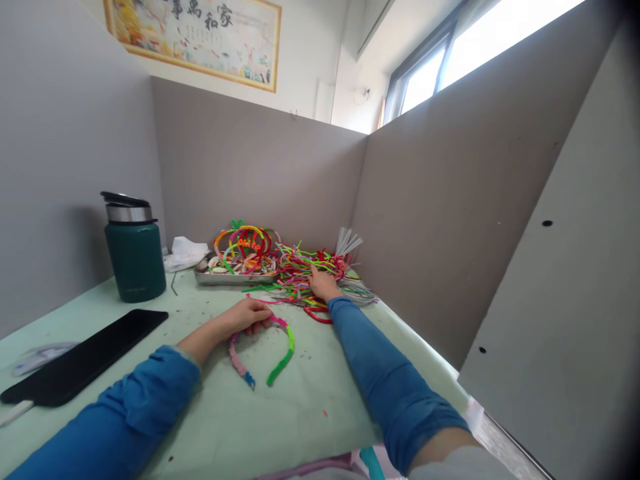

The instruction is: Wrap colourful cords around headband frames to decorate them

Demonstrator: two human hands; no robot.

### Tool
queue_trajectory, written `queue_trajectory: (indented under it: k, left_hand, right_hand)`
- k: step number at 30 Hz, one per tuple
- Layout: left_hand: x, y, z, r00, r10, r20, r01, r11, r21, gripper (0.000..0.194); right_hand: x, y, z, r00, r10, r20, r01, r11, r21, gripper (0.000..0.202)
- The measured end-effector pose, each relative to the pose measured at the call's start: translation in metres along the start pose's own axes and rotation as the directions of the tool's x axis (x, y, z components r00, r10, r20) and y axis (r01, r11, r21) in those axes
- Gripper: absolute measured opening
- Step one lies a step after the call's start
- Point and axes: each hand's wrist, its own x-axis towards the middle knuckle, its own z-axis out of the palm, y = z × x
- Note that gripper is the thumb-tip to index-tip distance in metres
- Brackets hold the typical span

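Note:
My left hand (251, 315) is closed on the top of a headband (290, 343) wrapped in fuzzy pink, yellow-green, green and blue. Its two ends point down toward me over the pale green tablecloth. A thin pink strip stretches from near my left fingers toward the right. Further back, my right hand (323, 283) reaches to the pile of colourful pipe cleaners (295, 265), index finger stretched out onto it. The other right fingers are curled and partly hidden, and nothing is visibly held in them.
A metal tray (235, 279) with small pieces and fuzzy headbands stands left of the pile. At the left are a dark green bottle (135, 257), white tissue (186, 252) and a black phone (90, 357). Grey partitions (260, 167) enclose the table.

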Motion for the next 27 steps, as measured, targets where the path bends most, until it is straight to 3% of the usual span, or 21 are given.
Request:
queue_trajectory:
  k: [6,11,17,21,27]
  left_hand:
    - [-0.002,0.001,0.0,1.0,0.008,-0.006,-0.008,1.0,-0.007,0.039]
    - [-0.003,0.001,0.0,1.0,0.014,-0.013,-0.014,1.0,-0.011,0.04]
    - [-0.003,0.002,0.001,0.999,-0.015,-0.039,0.013,0.998,-0.069,0.054]
    - [-0.005,0.005,0.001,0.998,-0.037,-0.053,0.031,0.993,-0.113,0.061]
    - [-0.004,0.004,0.0,0.999,-0.023,-0.044,0.019,0.995,-0.096,0.059]
  right_hand:
    - [-0.008,-0.011,0.008,0.997,-0.018,-0.07,0.013,0.998,-0.066,0.045]
    - [-0.008,-0.009,0.007,0.982,-0.102,-0.157,0.085,0.99,-0.113,0.038]
    - [0.005,0.004,0.001,0.995,0.054,0.079,-0.058,0.997,0.044,0.051]
    - [0.009,0.009,-0.004,0.984,0.019,0.175,-0.026,0.999,0.041,0.058]
    - [-0.003,-0.001,-0.007,1.0,0.014,0.011,-0.014,1.0,-0.026,0.049]
